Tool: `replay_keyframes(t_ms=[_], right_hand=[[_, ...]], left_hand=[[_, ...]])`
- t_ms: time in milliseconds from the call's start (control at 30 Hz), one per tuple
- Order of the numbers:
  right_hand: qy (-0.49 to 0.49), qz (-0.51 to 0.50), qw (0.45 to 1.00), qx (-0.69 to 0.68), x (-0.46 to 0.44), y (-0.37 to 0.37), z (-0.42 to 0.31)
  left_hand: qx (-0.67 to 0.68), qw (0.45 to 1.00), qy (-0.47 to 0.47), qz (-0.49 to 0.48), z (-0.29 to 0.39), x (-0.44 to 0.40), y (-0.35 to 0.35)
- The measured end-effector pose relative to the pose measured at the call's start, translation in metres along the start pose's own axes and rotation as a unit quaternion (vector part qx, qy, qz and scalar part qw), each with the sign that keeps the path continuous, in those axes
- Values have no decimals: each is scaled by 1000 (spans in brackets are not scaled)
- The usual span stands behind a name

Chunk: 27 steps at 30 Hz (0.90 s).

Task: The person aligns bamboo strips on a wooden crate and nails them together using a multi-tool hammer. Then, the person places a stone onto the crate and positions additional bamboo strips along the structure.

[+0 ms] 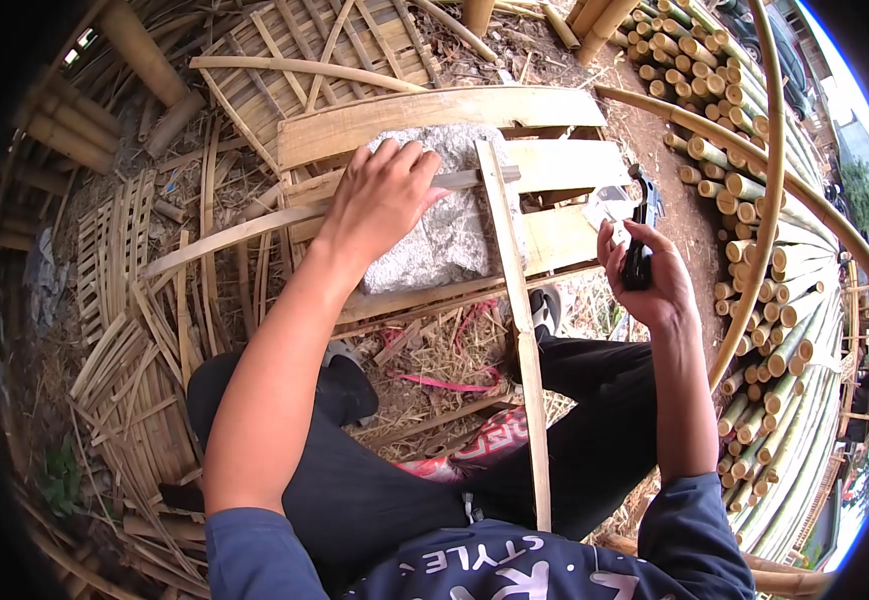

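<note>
My left hand (383, 192) is curled over a flat bamboo strip (245, 232), holding it across the top of a rough grey stone block (433, 245). A second bamboo strip (529, 370) crosses the first near its right end and runs down to my lap. In my right hand (655, 270), right of the stone, is a black hand tool (639, 262) that looks like a staple gun; its head points away from me. Just left of the tool is a small whitish object (610, 205) whose kind I cannot make out. The stone rests on a low slatted wooden bench (555, 107).
Stacked bamboo poles (775, 290) fill the right side, with a curved pole (770, 180) in front. Woven bamboo panels (245, 70) lie beyond the bench, and split strips (135, 400) pile up at left. A pink ribbon (445, 383) lies between my legs.
</note>
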State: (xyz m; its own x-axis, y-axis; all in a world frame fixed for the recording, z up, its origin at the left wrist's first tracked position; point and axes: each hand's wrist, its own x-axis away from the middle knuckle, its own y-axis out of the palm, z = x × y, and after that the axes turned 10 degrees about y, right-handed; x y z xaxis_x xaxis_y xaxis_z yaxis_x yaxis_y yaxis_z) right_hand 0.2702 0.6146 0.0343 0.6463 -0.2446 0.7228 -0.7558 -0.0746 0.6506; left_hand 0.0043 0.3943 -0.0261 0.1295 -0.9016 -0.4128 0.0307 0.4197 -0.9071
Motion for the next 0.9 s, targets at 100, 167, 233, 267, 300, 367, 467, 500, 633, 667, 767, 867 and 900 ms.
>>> replay_keyframes(t_ms=[100, 167, 233, 267, 300, 367, 467, 500, 633, 667, 767, 867, 900], right_hand=[[16, -4, 1000, 15, -1, 0, 0], [18, 2, 1000, 25, -1, 2, 2], [20, -3, 999, 29, -3, -1, 0], [22, -6, 999, 31, -3, -2, 0], [24, -6, 999, 22, -3, -1, 0], [28, -4, 1000, 4, -1, 2, 1], [32, -18, 999, -1, 0, 1, -2], [35, -24, 999, -3, -1, 0, -3], [42, -33, 999, -5, 0, -1, -5], [43, -29, 999, -4, 0, 0, -5], [49, -23, 999, 0, 1, 1, -6], [65, -15, 998, -20, 5, 5, -5], [49, -12, 999, -10, 6, 6, -4]], left_hand=[[-27, 999, -4, -36, 0, -2, 1], [-38, 999, 4, -24, 0, -2, 3], [-45, 999, 21, 14, 1, -1, 3], [-39, 999, 22, 6, 0, -1, 2], [-32, 999, 22, -3, 0, -1, 0], [-20, 999, 24, -7, -1, -2, 1], [15, 1000, 9, -5, -1, -3, 0], [42, 999, -7, -14, 0, -4, -2], [60, 998, -17, -6, 4, -5, -8], [58, 998, -19, -18, 5, -6, -8], [52, 998, -9, -22, 6, -8, -2], [28, 999, 13, 32, 5, -5, 7], [18, 998, 14, 65, 5, -2, 10]])
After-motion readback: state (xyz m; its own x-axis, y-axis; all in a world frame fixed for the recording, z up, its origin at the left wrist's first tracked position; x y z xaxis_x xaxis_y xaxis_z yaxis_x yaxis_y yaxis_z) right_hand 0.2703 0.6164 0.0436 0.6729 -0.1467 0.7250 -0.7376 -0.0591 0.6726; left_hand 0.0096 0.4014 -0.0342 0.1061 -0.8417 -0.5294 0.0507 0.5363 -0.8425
